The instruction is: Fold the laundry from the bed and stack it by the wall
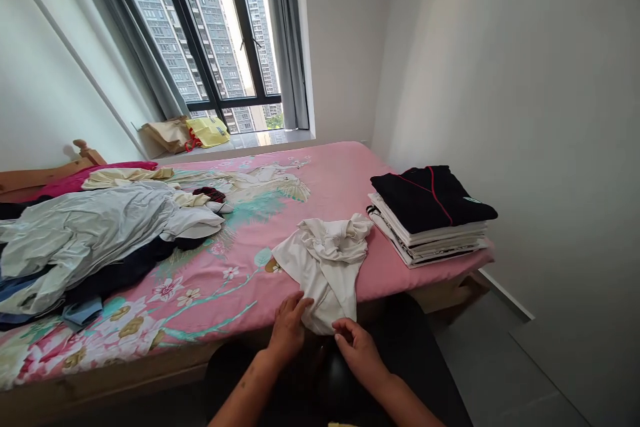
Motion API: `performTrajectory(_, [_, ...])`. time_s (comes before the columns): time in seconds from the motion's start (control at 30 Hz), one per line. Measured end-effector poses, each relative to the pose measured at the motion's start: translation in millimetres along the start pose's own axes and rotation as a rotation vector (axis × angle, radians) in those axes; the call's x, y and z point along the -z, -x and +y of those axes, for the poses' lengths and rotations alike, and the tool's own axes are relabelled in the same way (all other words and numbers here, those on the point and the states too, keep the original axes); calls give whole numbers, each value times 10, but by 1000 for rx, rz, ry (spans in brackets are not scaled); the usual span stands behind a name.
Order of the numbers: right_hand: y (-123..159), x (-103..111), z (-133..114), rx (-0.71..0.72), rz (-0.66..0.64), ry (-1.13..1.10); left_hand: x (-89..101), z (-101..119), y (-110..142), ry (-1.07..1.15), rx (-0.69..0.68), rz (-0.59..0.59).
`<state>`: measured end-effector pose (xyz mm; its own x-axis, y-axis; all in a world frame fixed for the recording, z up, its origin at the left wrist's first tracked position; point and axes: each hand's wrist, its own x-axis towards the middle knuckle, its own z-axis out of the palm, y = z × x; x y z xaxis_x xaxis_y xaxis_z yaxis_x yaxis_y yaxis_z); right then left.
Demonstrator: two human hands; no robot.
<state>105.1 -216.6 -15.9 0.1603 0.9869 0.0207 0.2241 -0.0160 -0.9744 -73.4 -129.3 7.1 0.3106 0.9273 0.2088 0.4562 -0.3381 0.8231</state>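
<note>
A crumpled white shirt (pixel 325 267) lies at the near edge of the bed, its lower end hanging a little over the side. My left hand (pixel 290 327) is at the shirt's lower left edge, with thumb and fingers closed on the cloth. At the lower right of the hem, my right hand (pixel 361 351) has its thumb and index finger pinched at the fabric, the other fingers curled. The top of the shirt is bunched in loose folds, and a sleeve-like flap points left.
To the right stands a stack of folded clothes, a black garment with red piping (pixel 415 197) on top of white ones (pixel 440 240). A heap of loose clothes (pixel 100 233) covers the left of the pink flowered bed (pixel 240 287). Bags (pixel 207 131) rest on the windowsill.
</note>
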Motion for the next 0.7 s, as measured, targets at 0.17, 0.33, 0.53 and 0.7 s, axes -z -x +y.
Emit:
performTrajectory(0.17, [128,-39,86,-138,-106,15,187,110,-209,-196,-107,-211])
performTrajectory(0.33, [241,-87,-358,-132,-342,-144,117,567,-454,-272,-226,-275])
performTrajectory(0.53, [112,-51,-887,-121,-399,-429,154,1295,-801,-264,-359,-417])
performTrajectory(0.7, [-143,416,-1068,-73,107,-508,405,1618,-979,-129,-255,-379])
